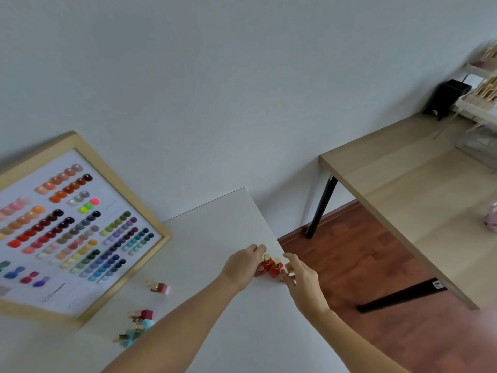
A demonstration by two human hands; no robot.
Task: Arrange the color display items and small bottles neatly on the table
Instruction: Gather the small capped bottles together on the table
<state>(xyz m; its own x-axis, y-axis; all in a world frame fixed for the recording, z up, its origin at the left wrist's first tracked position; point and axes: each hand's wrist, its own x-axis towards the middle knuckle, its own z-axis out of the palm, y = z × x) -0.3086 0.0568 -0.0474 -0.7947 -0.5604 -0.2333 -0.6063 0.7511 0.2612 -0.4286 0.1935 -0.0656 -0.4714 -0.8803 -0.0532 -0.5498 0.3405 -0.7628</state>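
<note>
Red square glass bottles with gold caps (271,266): two, upright, touching, near right edge of white bench (228,224). Left hand (243,266) and right hand (301,275) cupped around, fingers on pair. Step: squaring the pair. Next, probably: fetching toppled pink-white bottle (159,287) beside gold-framed colour chart (64,232).

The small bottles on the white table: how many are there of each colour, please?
Red bottles, upright between the two hands: 2
Pink-and-white bottle, lying down: 1
Dark red bottle, lying down: 1
Teal bottles, lying down: 2, though blurred
Total: 6
</note>
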